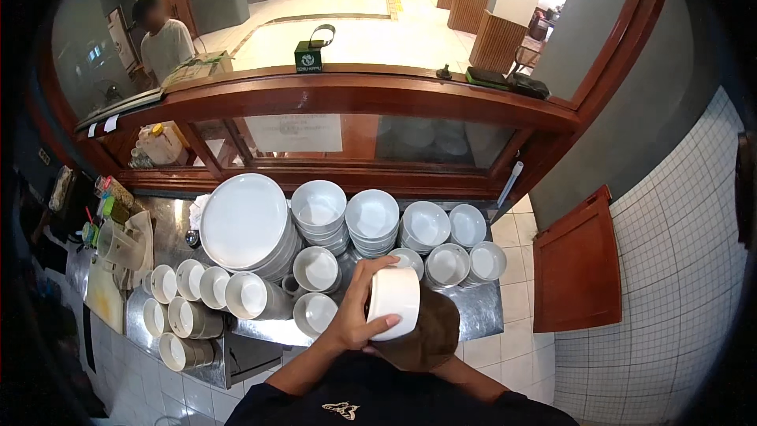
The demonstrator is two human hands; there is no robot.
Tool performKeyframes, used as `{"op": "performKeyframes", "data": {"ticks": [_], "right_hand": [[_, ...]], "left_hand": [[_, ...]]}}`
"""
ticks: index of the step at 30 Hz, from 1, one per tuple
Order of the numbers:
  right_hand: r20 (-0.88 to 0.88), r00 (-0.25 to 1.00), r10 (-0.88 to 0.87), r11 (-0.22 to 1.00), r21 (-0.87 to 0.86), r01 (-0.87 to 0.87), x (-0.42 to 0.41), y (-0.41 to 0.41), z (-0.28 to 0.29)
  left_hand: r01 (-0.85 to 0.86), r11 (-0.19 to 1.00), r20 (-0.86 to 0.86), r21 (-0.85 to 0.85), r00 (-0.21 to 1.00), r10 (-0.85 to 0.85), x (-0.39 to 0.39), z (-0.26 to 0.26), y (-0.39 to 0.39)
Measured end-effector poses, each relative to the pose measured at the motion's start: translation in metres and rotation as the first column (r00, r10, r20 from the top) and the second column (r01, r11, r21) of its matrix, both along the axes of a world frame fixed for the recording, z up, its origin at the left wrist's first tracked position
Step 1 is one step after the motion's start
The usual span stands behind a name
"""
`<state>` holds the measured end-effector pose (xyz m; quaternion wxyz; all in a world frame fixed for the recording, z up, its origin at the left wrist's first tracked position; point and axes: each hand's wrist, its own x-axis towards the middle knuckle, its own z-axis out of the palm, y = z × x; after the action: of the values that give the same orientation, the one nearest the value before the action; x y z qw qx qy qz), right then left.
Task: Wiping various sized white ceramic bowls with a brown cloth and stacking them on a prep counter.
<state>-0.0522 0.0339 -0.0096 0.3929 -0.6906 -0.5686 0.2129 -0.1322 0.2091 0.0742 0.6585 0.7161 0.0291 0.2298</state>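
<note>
My left hand grips a white ceramic bowl, tipped on its side in front of my chest with its outer wall turned up. A brown cloth lies against the bowl's right side and hangs below it. My right forearm leads in under this cloth, which covers my right hand; the fingers are hidden. Just beyond my hands, stacks of white bowls and a smaller bowl stand on the steel table. A white bowl sits just left of my left wrist.
Left on the steel table are a tall stack of white plates and several white cups. A wooden-framed glass partition rises behind. A low wooden door stands at right. Beyond the glass at left is a person.
</note>
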Motion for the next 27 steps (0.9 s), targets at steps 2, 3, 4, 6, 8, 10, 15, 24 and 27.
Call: {"op": "performKeyframes", "data": {"ticks": [2,3,4,6,8,10,15,24,27], "right_hand": [[-0.117,0.989,-0.095,0.975,-0.213,0.068,0.015,-0.023,0.017],[-0.207,0.952,-0.224,0.896,-0.428,0.117,0.017,-0.034,0.028],[-0.764,0.59,-0.262,0.961,-0.15,0.232,0.006,-0.024,0.043],[-0.994,-0.108,0.005,0.89,-0.045,0.453,0.003,-0.013,0.072],[-0.963,0.186,-0.194,0.886,-0.09,0.455,0.004,-0.011,0.082],[-0.735,0.642,-0.216,0.875,0.146,0.462,-0.005,0.003,0.08],[0.101,0.974,-0.204,0.961,0.209,0.18,0.002,-0.004,0.059],[-0.918,0.392,0.054,0.639,0.333,0.693,0.023,-0.009,0.005],[-0.939,0.258,-0.229,0.666,0.042,0.744,0.03,-0.019,-0.006]], "left_hand": [[-0.033,0.973,0.051,0.228,0.998,0.022,0.0,-0.009,0.001],[-0.093,0.949,0.088,0.301,0.994,0.07,0.003,-0.011,-0.004],[-0.162,0.914,0.134,0.371,0.984,0.12,0.006,-0.013,-0.009],[-0.131,0.894,0.181,0.428,0.982,0.058,0.013,-0.02,-0.018],[-0.132,0.87,0.245,0.476,0.97,0.013,0.015,-0.026,-0.022],[-0.116,0.897,0.218,0.427,0.976,0.023,0.011,-0.012,-0.018],[0.006,0.887,-0.009,-0.462,1.0,-0.011,0.018,-0.001,-0.022],[-0.001,0.33,0.024,-0.944,0.997,0.072,0.013,-0.051,-0.018],[0.295,0.426,0.3,-0.855,0.952,-0.056,0.015,-0.039,-0.016]]}}
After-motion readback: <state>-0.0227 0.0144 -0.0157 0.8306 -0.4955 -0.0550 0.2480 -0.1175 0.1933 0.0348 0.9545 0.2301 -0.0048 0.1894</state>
